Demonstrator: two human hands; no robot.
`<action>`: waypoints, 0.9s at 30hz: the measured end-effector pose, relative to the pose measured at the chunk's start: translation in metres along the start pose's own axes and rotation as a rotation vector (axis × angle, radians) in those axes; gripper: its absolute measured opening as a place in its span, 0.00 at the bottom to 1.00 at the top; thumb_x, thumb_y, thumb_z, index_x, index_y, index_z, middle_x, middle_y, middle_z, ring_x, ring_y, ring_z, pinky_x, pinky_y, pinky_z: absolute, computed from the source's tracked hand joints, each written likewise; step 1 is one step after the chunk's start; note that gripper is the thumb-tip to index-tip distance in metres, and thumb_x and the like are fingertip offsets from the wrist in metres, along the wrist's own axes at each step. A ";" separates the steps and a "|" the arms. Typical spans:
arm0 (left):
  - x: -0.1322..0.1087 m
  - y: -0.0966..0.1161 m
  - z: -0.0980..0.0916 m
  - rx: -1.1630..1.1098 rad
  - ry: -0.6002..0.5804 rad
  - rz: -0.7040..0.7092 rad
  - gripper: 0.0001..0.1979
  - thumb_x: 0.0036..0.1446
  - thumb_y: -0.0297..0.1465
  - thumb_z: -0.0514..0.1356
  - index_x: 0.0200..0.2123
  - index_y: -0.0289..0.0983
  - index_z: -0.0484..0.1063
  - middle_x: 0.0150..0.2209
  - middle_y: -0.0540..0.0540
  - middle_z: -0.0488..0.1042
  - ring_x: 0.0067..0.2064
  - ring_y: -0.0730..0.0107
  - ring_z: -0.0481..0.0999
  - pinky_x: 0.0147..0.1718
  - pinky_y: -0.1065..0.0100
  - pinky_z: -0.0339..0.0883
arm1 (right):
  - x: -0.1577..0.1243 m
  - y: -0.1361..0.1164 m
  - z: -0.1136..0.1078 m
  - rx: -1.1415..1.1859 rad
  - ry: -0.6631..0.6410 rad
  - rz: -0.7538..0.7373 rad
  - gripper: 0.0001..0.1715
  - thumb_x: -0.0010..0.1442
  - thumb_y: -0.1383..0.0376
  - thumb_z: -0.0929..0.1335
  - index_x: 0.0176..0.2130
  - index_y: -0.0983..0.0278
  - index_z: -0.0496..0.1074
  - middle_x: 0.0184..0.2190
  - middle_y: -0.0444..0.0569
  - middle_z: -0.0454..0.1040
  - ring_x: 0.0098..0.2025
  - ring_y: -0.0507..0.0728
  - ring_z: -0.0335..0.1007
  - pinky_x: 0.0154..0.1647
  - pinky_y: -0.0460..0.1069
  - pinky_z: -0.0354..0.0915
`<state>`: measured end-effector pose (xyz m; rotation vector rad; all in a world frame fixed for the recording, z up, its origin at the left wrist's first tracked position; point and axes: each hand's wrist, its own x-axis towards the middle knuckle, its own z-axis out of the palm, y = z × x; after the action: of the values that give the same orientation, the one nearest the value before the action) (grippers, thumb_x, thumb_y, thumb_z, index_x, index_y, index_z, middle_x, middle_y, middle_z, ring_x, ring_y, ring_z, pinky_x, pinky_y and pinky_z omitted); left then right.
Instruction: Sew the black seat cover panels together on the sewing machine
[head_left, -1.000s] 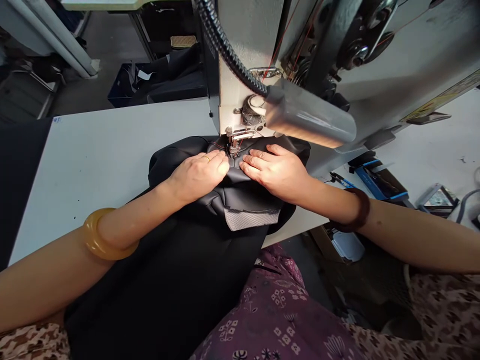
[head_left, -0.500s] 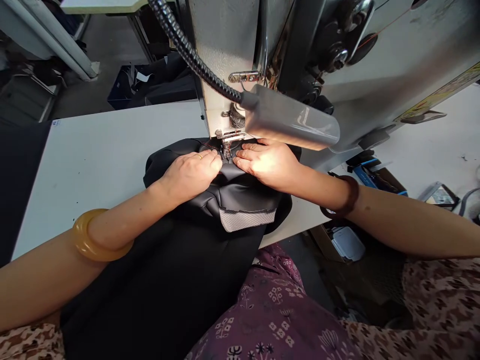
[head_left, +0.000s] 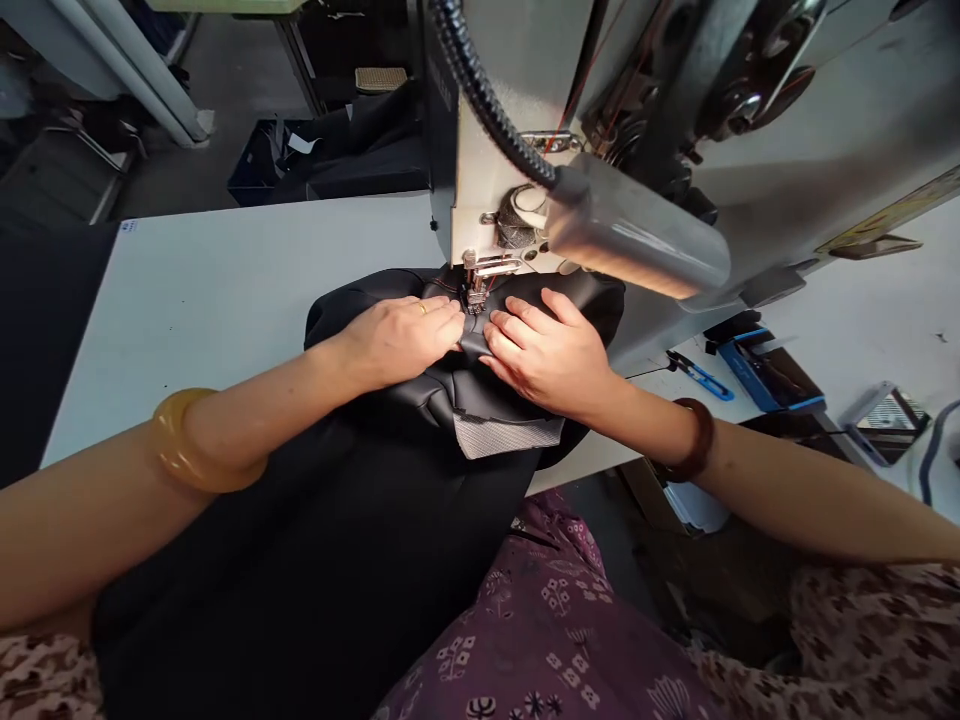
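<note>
Black leather-like material lies bunched under the presser foot of a sewing machine and drapes down over my lap. Just left of the foot, my left hand has its fingers pressed together on a fold of the material, the thumb mostly hidden beneath. To the right of the foot, my right hand rests on the material with its fingers spread and slightly bent. A grey woven-looking patch shows on the near side of the bundle. The needle tip is too small to make out.
A lamp on a flexible neck hangs over my right hand. Blue-handled thread snips and a blue box are on the right. The white tabletop extends left. Behind it stands a dark blue bin with scraps.
My right hand has drawn slightly back from the presser foot, and its fingers have spread. The left hand keeps its hold beside the foot. The camera view has shifted a little, uncovering the snips.
</note>
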<state>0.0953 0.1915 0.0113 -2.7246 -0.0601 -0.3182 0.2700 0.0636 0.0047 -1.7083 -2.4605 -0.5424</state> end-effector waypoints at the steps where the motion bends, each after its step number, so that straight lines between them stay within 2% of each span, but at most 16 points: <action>1: -0.001 0.003 0.001 0.045 0.020 0.013 0.18 0.64 0.26 0.44 0.44 0.29 0.74 0.45 0.38 0.77 0.47 0.63 0.77 0.42 0.66 0.72 | -0.002 0.002 0.002 -0.017 0.018 -0.007 0.25 0.68 0.58 0.53 0.47 0.66 0.71 0.48 0.54 0.73 0.54 0.64 0.62 0.53 0.59 0.53; 7: 0.000 0.008 0.002 0.096 0.070 -0.022 0.19 0.66 0.28 0.44 0.39 0.31 0.75 0.42 0.40 0.78 0.42 0.65 0.78 0.38 0.68 0.74 | -0.001 0.011 0.005 -0.077 0.071 -0.038 0.25 0.69 0.59 0.52 0.43 0.65 0.73 0.47 0.49 0.75 0.53 0.61 0.66 0.50 0.58 0.56; 12: 0.001 0.006 0.005 0.072 0.099 -0.053 0.15 0.65 0.29 0.48 0.38 0.29 0.74 0.42 0.39 0.78 0.43 0.63 0.79 0.40 0.67 0.74 | 0.004 0.016 0.005 -0.014 0.028 -0.019 0.27 0.69 0.58 0.52 0.43 0.65 0.73 0.49 0.50 0.74 0.51 0.61 0.66 0.48 0.58 0.58; 19: 0.004 0.006 0.005 0.027 0.081 -0.105 0.14 0.64 0.28 0.49 0.38 0.29 0.74 0.39 0.39 0.78 0.40 0.61 0.80 0.36 0.65 0.75 | 0.011 0.023 0.006 0.071 -0.068 -0.009 0.27 0.69 0.55 0.52 0.44 0.64 0.73 0.48 0.49 0.74 0.46 0.59 0.67 0.44 0.56 0.59; 24: 0.004 0.009 0.005 0.058 0.079 -0.125 0.14 0.64 0.28 0.49 0.38 0.28 0.73 0.39 0.38 0.78 0.40 0.61 0.79 0.36 0.65 0.75 | 0.010 0.030 0.009 0.109 -0.040 -0.010 0.26 0.68 0.54 0.53 0.43 0.63 0.73 0.47 0.49 0.73 0.45 0.58 0.67 0.44 0.55 0.58; 27: 0.005 0.010 0.001 0.071 0.068 -0.122 0.14 0.64 0.29 0.49 0.38 0.30 0.73 0.39 0.40 0.78 0.40 0.62 0.79 0.38 0.65 0.74 | 0.011 0.025 0.008 0.118 -0.011 -0.007 0.27 0.67 0.51 0.54 0.41 0.63 0.73 0.43 0.50 0.74 0.44 0.59 0.66 0.45 0.55 0.57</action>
<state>0.1010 0.1826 0.0079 -2.6429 -0.2152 -0.4345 0.2903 0.0836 0.0064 -1.6633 -2.4530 -0.3816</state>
